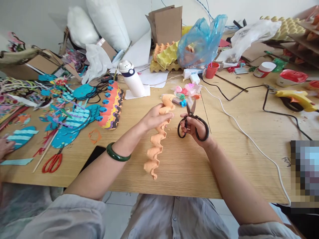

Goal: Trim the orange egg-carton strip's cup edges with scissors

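Note:
My left hand grips an orange strip of egg carton near its upper end. The strip has a wavy, scalloped edge and hangs down toward the front of the table. In my right hand is a pair of black-handled scissors, blades parted and pointing away from me. The blades are just right of the strip, apart from it. A dark green bangle circles my left wrist.
Red-handled scissors, blue paper cutouts and a painted carton piece lie left. Another person's hand is at the far left. A white cable and yellow glue gun are right; a white bottle stands behind.

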A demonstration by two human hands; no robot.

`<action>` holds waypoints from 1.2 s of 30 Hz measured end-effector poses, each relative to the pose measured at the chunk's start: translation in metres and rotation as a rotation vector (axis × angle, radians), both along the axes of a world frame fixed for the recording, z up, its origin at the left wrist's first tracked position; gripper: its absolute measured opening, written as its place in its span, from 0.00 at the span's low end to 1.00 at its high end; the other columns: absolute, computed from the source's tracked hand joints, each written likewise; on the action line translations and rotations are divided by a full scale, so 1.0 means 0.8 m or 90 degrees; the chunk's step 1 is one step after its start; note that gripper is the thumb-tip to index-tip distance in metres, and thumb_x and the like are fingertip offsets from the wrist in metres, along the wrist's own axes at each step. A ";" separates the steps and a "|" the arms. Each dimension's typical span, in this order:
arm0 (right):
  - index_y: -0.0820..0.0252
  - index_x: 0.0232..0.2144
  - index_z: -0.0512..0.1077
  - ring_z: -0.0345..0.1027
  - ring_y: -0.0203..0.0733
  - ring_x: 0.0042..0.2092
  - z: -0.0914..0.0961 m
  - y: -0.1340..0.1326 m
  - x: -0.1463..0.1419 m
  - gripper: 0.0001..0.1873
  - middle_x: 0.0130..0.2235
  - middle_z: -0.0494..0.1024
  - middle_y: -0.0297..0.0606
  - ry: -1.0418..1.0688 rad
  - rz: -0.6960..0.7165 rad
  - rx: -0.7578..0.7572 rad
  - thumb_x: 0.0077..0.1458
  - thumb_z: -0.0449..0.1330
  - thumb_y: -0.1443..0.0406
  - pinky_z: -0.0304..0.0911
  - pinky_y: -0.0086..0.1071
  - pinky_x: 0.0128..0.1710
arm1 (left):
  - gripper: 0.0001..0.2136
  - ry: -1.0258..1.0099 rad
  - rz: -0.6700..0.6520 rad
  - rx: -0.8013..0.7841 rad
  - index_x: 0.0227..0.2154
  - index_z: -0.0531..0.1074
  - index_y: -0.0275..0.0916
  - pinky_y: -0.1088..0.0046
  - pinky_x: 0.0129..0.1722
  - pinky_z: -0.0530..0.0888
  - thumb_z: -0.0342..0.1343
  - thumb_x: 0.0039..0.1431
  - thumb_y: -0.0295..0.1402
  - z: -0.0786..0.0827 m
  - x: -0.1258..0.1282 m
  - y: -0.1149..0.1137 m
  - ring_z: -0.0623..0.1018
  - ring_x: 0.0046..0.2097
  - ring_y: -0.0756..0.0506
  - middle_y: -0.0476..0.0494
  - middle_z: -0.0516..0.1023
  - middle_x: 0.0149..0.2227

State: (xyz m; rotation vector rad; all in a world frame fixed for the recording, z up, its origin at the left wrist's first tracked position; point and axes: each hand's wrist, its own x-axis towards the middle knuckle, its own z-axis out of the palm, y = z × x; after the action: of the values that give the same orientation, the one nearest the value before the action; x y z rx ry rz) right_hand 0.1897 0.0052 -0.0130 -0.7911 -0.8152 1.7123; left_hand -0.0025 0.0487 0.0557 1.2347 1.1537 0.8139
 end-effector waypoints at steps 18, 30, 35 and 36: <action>0.56 0.43 0.76 0.61 0.34 0.25 0.008 -0.012 -0.007 0.18 0.28 0.74 0.30 -0.334 -0.151 0.099 0.55 0.67 0.53 0.56 0.31 0.24 | 0.20 -0.269 0.107 -0.172 0.38 0.75 0.37 0.71 0.26 0.80 0.68 0.49 0.46 -0.060 0.004 -0.031 0.80 0.30 0.47 0.51 0.72 0.29; 0.53 0.46 0.71 0.63 0.38 0.30 0.004 -0.002 -0.009 0.19 0.28 0.72 0.28 -0.530 -0.100 0.155 0.52 0.67 0.62 0.57 0.35 0.33 | 0.11 -0.311 0.246 -0.134 0.32 0.73 0.37 0.77 0.29 0.70 0.66 0.49 0.36 -0.087 0.018 -0.039 0.70 0.27 0.53 0.53 0.71 0.28; 0.53 0.47 0.73 0.67 0.39 0.30 0.024 -0.008 -0.018 0.19 0.32 0.77 0.32 -0.700 -0.066 0.232 0.51 0.65 0.64 0.59 0.35 0.32 | 0.17 -0.412 0.280 -0.133 0.34 0.75 0.37 0.74 0.35 0.72 0.57 0.63 0.48 -0.092 0.021 -0.039 0.74 0.31 0.51 0.48 0.76 0.29; 0.54 0.48 0.73 0.67 0.39 0.30 0.028 -0.009 -0.020 0.19 0.33 0.78 0.33 -0.737 -0.061 0.252 0.51 0.64 0.65 0.59 0.34 0.32 | 0.19 -0.430 0.275 -0.134 0.35 0.76 0.36 0.73 0.36 0.73 0.55 0.64 0.50 -0.094 0.022 -0.038 0.76 0.32 0.49 0.46 0.78 0.31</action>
State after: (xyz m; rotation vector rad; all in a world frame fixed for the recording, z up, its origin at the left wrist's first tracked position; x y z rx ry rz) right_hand 0.1734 -0.0024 0.0092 -1.5052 -1.7678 0.8311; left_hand 0.0149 0.0182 -0.0192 0.4634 0.9120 1.2724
